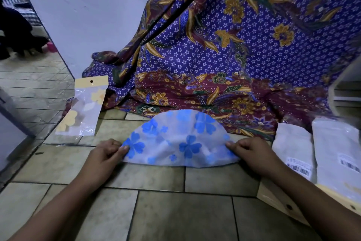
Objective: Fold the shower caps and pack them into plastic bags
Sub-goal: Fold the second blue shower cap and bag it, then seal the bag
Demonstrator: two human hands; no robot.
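Note:
A translucent shower cap (179,139) printed with blue flowers lies on the tiled floor, folded into a half-circle with its straight edge toward me. My left hand (106,152) pinches its left corner and my right hand (252,151) pinches its right corner. A plastic bag (84,108) with a yellow header card holds a yellow-flowered cap and lies at the left. Two flat plastic bags (295,149) with barcode labels lie at the right.
A purple and maroon batik cloth (224,55) hangs and spreads over the floor just behind the cap. A white wall (82,16) stands at the back left beside an open doorway. The tiled floor (166,211) stretches in front of me.

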